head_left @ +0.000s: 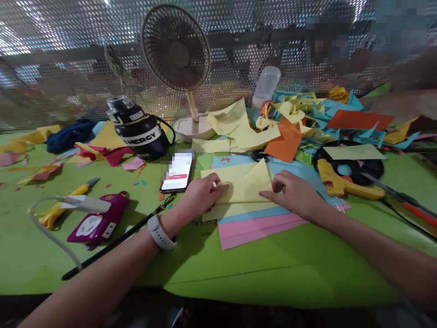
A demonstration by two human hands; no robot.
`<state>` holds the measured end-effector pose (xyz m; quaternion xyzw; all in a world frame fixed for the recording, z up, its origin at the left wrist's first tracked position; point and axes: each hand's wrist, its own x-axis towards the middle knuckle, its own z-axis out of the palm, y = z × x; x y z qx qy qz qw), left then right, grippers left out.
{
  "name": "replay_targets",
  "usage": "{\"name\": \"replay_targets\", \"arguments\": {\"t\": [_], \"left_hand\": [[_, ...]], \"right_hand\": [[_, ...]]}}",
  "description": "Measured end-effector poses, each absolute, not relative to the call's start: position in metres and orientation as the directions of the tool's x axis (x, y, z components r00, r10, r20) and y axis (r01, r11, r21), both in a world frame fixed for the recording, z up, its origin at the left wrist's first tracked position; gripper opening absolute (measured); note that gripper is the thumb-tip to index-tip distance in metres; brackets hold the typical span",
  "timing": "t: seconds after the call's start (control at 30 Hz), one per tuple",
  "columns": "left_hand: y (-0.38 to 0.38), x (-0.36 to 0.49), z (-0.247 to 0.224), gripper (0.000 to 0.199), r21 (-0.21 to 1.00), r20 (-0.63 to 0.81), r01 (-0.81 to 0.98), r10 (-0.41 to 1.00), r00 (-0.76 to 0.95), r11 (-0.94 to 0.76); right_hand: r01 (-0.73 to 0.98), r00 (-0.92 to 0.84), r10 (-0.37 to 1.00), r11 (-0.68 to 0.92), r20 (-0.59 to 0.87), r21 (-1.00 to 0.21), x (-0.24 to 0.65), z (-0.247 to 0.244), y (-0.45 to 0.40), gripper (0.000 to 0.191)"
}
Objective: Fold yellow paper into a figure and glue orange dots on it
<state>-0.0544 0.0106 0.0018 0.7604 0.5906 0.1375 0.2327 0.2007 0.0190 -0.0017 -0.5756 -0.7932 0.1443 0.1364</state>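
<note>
A folded sheet of pale yellow paper (244, 184) lies in front of me, with one pointed flap standing up at its upper right. My left hand (206, 193) pinches its left side between thumb and fingers. At the right side, my right hand (287, 191) is closed on the paper's edge, thumb tip resting on the yellow surface. Beneath it is a stack with blue paper (252, 213) and pink paper (259, 230) showing along the near side. A white watch band circles my left wrist.
A phone (177, 171), a purple pouch (100, 218) and a yellow-handled cutter (64, 205) lie to the left. Behind stand a black bottle (139, 132) and a fan (175, 48). At right are a yellow glue gun (341, 182) and piled paper scraps (317, 111).
</note>
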Motion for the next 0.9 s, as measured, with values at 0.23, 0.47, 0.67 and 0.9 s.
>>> {"name": "replay_targets", "arguments": {"t": [0.23,0.47,0.67,0.9], "left_hand": [[0.012,-0.053,0.003,0.031,0.484,-0.084,0.859,0.968,0.237,-0.168],[0.012,-0.045,0.007,0.033,0.256,-0.07,0.947,0.973,0.218,-0.194],[0.004,-0.039,0.006,0.039,-0.065,-0.046,0.973,0.974,0.22,-0.223],[-0.005,-0.042,0.009,0.047,-0.059,0.137,0.952,0.942,0.307,-0.301]], "right_hand": [[0.863,-0.343,0.937,0.342,0.066,-0.372,0.203,-0.005,0.019,0.034],[0.856,-0.358,0.931,0.359,0.074,-0.372,0.204,-0.004,0.018,0.032],[0.856,-0.349,0.935,0.343,0.057,-0.386,0.203,-0.003,0.018,0.032],[0.852,-0.353,0.935,0.332,0.025,-0.405,0.201,0.002,0.016,0.029]]}}
